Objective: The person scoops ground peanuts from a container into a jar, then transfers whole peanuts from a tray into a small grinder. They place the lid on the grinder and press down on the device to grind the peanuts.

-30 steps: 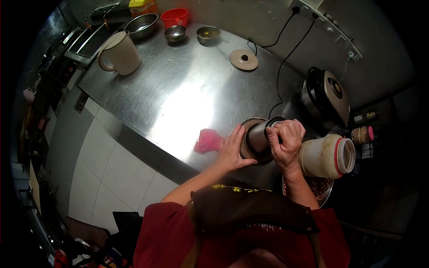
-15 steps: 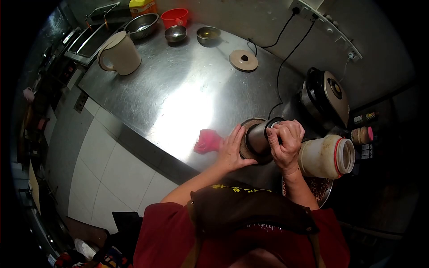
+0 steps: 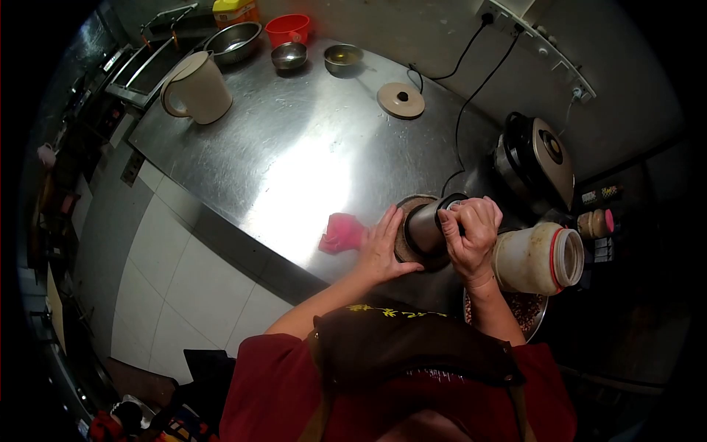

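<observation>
A metal cylinder (image 3: 423, 230) with a black rim leans over a round, brown-topped base (image 3: 403, 247) at the table's near right edge. A black cord runs down to its far side. My right hand (image 3: 473, 237) is closed round the black-rimmed upper end, hiding most of that end. My left hand (image 3: 383, 249) lies against the left side of the round base, thumb and fingers spread along its edge. Just left of that hand is a crumpled pink cloth (image 3: 342, 233). Beside my right wrist, a cloudy jar (image 3: 532, 258) with a red ring lies tilted, its mouth facing right.
Under the jar is a bowl of reddish-brown nuts or beans (image 3: 526, 313). A rice cooker (image 3: 536, 162) stands at the right. On the steel table (image 3: 243, 169) are a beige lid (image 3: 401, 101), a pitcher (image 3: 199, 88), metal bowls (image 3: 344, 59) and a red basin (image 3: 287, 29).
</observation>
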`<state>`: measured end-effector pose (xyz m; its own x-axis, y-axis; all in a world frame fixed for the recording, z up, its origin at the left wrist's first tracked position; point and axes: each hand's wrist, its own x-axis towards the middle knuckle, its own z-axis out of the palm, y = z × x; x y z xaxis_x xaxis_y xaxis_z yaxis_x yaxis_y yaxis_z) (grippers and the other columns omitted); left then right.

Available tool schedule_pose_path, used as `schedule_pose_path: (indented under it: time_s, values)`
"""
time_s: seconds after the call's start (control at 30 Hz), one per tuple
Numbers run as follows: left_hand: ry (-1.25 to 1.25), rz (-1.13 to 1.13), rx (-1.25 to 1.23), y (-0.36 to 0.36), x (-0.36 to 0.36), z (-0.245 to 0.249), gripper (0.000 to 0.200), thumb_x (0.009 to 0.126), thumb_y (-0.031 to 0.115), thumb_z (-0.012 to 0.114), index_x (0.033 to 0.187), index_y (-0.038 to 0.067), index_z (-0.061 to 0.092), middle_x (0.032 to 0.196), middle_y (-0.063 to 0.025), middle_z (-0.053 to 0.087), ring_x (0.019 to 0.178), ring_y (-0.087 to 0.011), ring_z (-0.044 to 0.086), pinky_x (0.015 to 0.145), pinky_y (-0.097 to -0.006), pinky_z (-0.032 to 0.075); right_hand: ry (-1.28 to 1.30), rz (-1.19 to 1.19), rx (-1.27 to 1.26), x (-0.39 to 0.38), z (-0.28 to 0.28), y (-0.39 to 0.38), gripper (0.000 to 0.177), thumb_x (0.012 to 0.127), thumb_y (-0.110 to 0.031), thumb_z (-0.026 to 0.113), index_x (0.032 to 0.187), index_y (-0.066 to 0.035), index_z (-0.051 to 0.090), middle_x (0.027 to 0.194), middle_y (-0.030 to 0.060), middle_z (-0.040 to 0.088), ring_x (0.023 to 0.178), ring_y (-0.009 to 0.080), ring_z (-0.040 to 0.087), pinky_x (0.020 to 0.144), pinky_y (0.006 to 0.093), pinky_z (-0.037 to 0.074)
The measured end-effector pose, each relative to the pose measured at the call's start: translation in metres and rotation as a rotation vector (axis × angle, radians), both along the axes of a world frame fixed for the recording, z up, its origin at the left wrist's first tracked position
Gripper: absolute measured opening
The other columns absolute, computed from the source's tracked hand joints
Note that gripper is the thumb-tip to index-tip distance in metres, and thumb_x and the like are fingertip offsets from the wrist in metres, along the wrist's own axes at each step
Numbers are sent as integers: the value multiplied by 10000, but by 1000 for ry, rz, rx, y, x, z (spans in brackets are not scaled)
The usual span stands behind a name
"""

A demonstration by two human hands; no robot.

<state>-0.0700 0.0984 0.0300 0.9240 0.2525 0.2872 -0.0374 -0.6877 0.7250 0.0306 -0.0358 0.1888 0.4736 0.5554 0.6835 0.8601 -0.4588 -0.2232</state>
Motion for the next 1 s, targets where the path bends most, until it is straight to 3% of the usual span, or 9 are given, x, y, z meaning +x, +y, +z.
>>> schedule_pose_path:
  time_s: [0.2, 0.33, 0.47, 0.63, 1.0]
  values:
    - [12, -3, 11, 1, 0, -1, 1286, 585, 600, 889, 1585, 82, 268, 1651, -137, 264, 1314, -384, 472, 1049, -538, 366, 59, 35, 63, -6, -10, -13, 118, 927, -211, 712, 925, -95, 693, 977, 55, 679, 1000, 271, 637, 1072, 495, 370]
    - [17, -4, 9, 1, -1, -3, 1285, 589, 610, 884, 1587, 88, 266, 1651, -144, 264, 1320, -389, 471, 1046, -543, 372, 40, 59, 245, -15, -27, -28, 178, 954, -186, 666, 1084, -71, 705, 1107, 99, 692, 1098, 310, 634, 1119, 521, 354]
    - [-7, -12, -5, 0, 0, -3, 1300, 583, 593, 898, 1587, 83, 250, 1647, -151, 272, 1333, -398, 464, 1051, -561, 369, -66, 116, 238, -7, -49, -41, 133, 958, -149, 636, 1050, -74, 696, 1094, 96, 689, 1084, 305, 630, 1073, 515, 415]
    - [-42, -16, 2, -1, 3, -5, 1315, 572, 572, 915, 1586, 79, 238, 1642, -164, 277, 1341, -404, 458, 1054, -572, 366, -87, 90, 306, -3, -51, -31, 47, 915, -122, 674, 896, -101, 637, 989, 53, 672, 968, 269, 614, 956, 482, 469]
    - [-20, 0, 12, 0, 0, 2, 1299, 563, 569, 917, 1579, 77, 276, 1632, -170, 294, 1332, -393, 469, 1042, -548, 381, -90, 101, 332, -3, -50, -26, 80, 922, -80, 660, 874, -85, 595, 971, 69, 653, 951, 275, 599, 909, 457, 487]
